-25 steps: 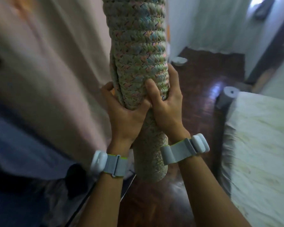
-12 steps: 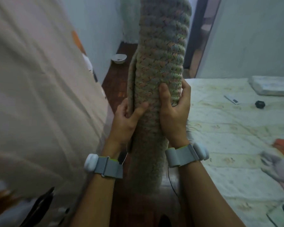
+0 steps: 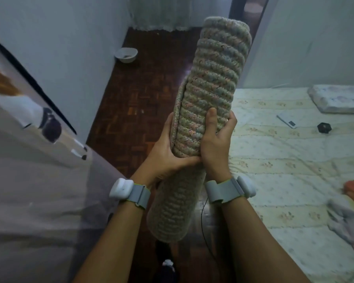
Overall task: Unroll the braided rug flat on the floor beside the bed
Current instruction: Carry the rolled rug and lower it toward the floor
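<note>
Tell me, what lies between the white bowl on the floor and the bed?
In the head view, bare dark parquet floor, then the rolled braided rug, held up by both hands, crosses between the white bowl and bed.

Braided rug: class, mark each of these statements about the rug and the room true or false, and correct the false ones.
1. Both hands grip the braided rug. True: left hand and right hand.
2. The rug lies flat on the floor. False: it is rolled up and held off the floor.
3. A white bowl sits on the floor near the wall. True.
4. The bed is on the person's left. False: it is on the right.
5. A remote control lies on the bed. True.
</note>
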